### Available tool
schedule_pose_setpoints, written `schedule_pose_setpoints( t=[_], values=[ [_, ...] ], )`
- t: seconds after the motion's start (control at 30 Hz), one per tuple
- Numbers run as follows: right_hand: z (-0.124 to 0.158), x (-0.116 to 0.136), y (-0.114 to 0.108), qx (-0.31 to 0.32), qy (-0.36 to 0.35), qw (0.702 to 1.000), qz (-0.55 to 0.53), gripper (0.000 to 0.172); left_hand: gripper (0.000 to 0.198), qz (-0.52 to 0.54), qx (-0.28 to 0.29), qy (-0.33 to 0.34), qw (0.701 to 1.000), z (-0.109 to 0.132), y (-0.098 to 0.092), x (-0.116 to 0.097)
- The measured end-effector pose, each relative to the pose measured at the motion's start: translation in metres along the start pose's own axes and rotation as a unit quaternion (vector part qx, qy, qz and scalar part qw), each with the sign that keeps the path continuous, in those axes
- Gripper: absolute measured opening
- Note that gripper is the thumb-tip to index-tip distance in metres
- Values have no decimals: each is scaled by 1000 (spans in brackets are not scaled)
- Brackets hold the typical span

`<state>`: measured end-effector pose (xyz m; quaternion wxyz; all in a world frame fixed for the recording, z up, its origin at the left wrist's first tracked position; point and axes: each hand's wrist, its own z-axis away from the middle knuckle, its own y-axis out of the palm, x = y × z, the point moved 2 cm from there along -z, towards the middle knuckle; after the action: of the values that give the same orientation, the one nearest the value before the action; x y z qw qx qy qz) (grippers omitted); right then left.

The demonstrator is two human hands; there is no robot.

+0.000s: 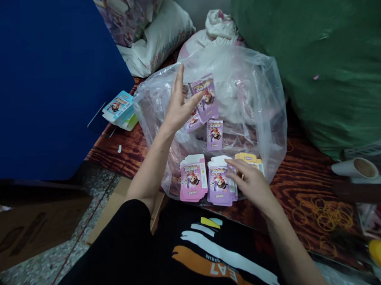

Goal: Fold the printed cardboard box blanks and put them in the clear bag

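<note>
My left hand (178,105) is raised inside the mouth of a clear plastic bag (256,113), fingers spread and holding nothing. It is nearest to several pink flat-packed printed cartons (206,100) standing against the bag's inner side. My right hand (248,182) hovers low at the front, its fingertips at or just over a stack of pink flat cartons (220,183). Beside that stack lie another pink stack (193,178) and a yellow flat carton (249,158). The bag's lower part is spread over the table, and its contents further in are hazy.
A blue board (47,82) fills the left side, with a small stack of light blue cartons (118,110) by it. A green sack (320,55) bulges at the right. Rubber bands (325,214) lie on the wood-grain table (301,183), and a tape roll (354,170) stands at the right.
</note>
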<state>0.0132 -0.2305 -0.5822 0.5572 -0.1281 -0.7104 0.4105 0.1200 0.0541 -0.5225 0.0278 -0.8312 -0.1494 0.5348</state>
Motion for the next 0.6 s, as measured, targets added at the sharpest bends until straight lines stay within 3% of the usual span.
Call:
schedule_pose_setpoints(
  t=[0.07, 0.13, 0.23, 0.3, 0.37, 0.43, 0.5, 0.6],
  values=[
    [12, 0, 13, 65, -20, 991, 116, 54, 87, -34, -1, 24, 999, -3, 3, -3],
    [17, 0, 25, 103, -31, 975, 193, 65, 77, -25, 41, 14, 999, 16, 14, -12],
    [12, -1, 29, 101, -40, 967, 232, 46, 55, 29, 127, -33, 991, 69, 30, -29],
    [4, 3, 19, 50, -56, 979, 188, 21, 46, 66, 163, -82, 981, 103, 38, -37],
    [-3, 15, 2, -24, -87, 992, 84, 5, 50, 99, 195, -136, 966, 129, 44, -39],
    [-8, 33, -14, -84, -126, 988, -24, 9, 64, 143, 243, -174, 943, 143, 51, -37],
    [-11, 52, -24, -104, -161, 977, -93, 11, 70, 204, 315, -191, 907, 149, 60, -33],
    [-12, 65, -28, -100, -173, 966, -161, 17, 56, 272, 375, -230, 856, 152, 70, -29]
  ],
)
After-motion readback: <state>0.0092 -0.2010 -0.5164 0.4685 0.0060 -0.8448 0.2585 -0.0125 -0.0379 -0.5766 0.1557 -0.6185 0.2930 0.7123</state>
